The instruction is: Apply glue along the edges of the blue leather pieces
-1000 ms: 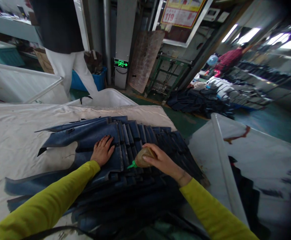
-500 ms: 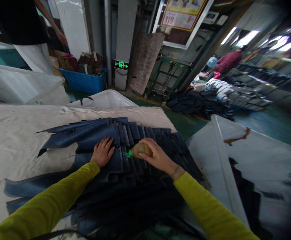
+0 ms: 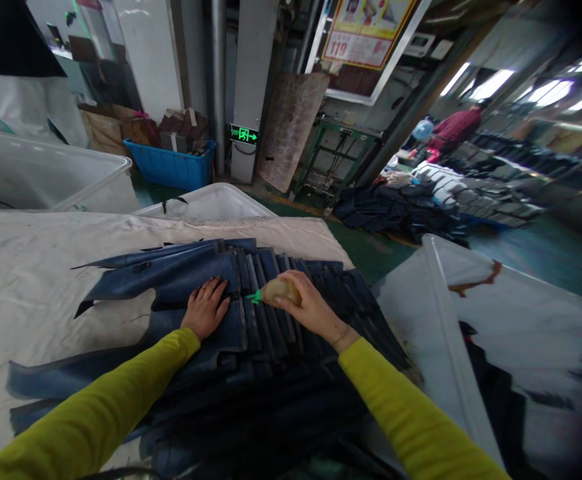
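Note:
Dark blue fabric pieces (image 3: 185,273) lie fanned out in overlapping layers on a cloth-covered table (image 3: 35,267). My left hand (image 3: 205,309) rests flat on the top piece, fingers spread. In my right hand (image 3: 311,303) is a brownish squeeze bottle (image 3: 278,292) with a green nozzle (image 3: 255,297), gripped from the right side. The bottle is tilted on its side, its nozzle pointing left at the layered edges just right of my left fingertips. Whether the tip touches the fabric I cannot tell. The nearest layers are in deep shadow.
White plastic bins stand to the right (image 3: 445,320), behind the table (image 3: 221,197) and at the back left (image 3: 45,167). A blue crate (image 3: 171,163) of scraps sits by the pillar. One person (image 3: 21,73) stands back left; another (image 3: 453,130) is far right.
My right hand and the bottle have shifted slightly left and up along the layered edges. My left hand stays in place. The person at the back left has moved further left.

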`<state>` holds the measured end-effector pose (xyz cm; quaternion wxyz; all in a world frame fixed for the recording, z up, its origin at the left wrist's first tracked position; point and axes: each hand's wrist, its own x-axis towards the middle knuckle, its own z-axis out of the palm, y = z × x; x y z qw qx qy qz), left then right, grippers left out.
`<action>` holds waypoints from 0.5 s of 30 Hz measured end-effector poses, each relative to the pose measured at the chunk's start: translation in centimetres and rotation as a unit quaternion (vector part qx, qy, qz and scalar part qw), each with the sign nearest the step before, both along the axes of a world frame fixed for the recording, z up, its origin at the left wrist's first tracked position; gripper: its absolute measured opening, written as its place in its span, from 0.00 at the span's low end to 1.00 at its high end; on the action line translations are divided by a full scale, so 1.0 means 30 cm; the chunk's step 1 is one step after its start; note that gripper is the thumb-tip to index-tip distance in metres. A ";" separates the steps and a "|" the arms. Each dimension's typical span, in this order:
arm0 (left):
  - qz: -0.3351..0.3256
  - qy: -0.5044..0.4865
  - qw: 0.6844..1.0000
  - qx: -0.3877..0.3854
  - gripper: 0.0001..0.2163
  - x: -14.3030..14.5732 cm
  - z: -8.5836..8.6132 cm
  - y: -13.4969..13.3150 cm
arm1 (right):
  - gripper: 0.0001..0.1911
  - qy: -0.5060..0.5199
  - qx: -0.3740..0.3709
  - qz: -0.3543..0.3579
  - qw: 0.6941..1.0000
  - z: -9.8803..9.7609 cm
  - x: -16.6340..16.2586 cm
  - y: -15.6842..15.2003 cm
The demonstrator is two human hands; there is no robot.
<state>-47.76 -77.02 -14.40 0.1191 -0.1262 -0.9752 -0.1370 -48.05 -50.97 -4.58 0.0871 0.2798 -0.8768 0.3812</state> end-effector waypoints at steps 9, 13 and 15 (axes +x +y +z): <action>0.001 -0.011 1.000 0.002 0.21 -0.001 0.009 0.001 | 0.21 0.023 -0.006 -0.019 1.000 -0.034 -0.065 -0.017; 0.000 -0.014 1.000 0.006 0.21 -0.004 0.005 -0.002 | 0.21 0.030 0.000 -0.020 0.999 -0.031 -0.113 -0.037; 0.000 -0.013 1.000 0.008 0.21 -0.006 0.002 -0.003 | 0.21 0.035 0.004 -0.019 0.999 -0.026 -0.137 -0.046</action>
